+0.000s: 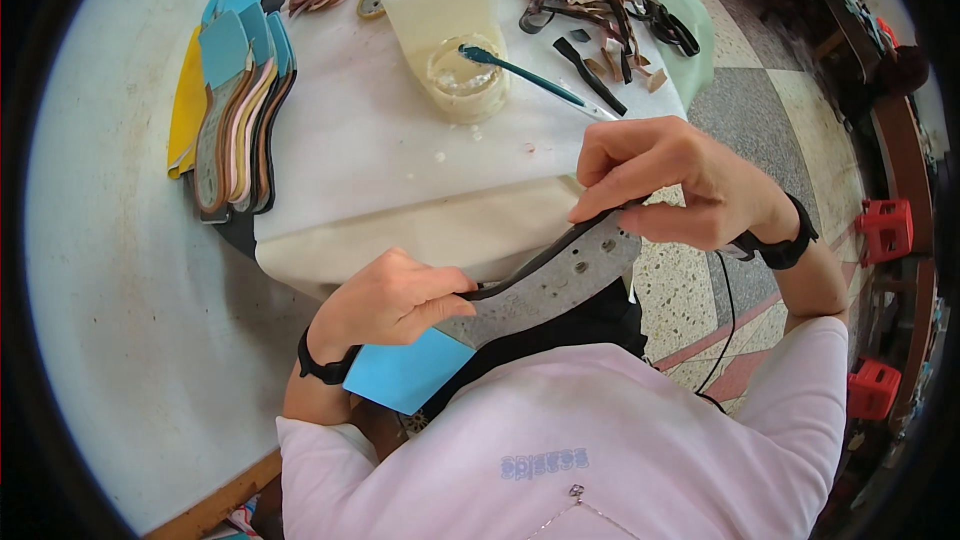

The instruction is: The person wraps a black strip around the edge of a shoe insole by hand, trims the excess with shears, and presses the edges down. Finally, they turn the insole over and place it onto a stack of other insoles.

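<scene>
1. Head view, the held piece: a grey strip [540, 302] with round holes hangs in front of the person's torso, beyond the near edge of the bench [340, 140]. Its long axis slants from lower left to upper right, bowing slightly, with a black edging [535, 262] along the upper side.
2. Head view, left hand [385, 300]: thumb and fingers are clamped on the strip's left end, which runs rightward from them. A blue sheet [410, 370] hangs just below this hand.
3. Head view, right hand [690, 180]: thumb and fingers pinch the upper edge near the right end, so the strip lies down and left of them. Neither hand is nearer; both touch it, the right one higher, with the middle span between them.
4. Head view, beyond the hands: a teal brush [540, 80] rests across a round tub [466, 92], up and left of the right hand.
</scene>
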{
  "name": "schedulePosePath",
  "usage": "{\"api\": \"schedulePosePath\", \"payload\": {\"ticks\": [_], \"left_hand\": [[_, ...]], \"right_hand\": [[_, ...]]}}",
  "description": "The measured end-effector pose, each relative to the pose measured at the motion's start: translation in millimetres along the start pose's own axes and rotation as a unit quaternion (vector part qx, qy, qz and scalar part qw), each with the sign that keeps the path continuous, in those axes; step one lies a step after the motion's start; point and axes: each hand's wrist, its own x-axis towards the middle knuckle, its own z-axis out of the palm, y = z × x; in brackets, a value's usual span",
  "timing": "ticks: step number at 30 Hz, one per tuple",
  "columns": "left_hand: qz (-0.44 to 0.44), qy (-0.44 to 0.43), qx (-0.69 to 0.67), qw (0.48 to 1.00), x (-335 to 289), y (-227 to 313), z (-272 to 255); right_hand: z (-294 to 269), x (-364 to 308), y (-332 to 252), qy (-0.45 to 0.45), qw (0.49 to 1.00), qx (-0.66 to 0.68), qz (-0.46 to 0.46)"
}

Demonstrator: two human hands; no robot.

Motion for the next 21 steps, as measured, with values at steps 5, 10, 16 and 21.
{"api": "schedulePosePath", "payload": {"ticks": [5,10,16,21], "left_hand": [[-0.013,0.007,0.014,1.0,-3.0,-2.5,1.4],[-0.017,0.02,0.028,0.999,-5.1,-3.3,2.3],[-0.015,0.024,0.058,0.998,-5.6,-2.2,-0.3],[-0.011,0.036,0.056,0.998,-9.5,-4.1,-1.5]], "right_hand": [[5.1,1.3,7.7,0.008,1.0,-0.003,0.008],[8.0,3.7,8.9,0.013,0.999,0.006,0.041],[9.2,7.2,20.0,0.026,0.999,-0.023,-0.007],[10.9,11.8,17.7,0.026,0.999,0.01,0.025]]}}
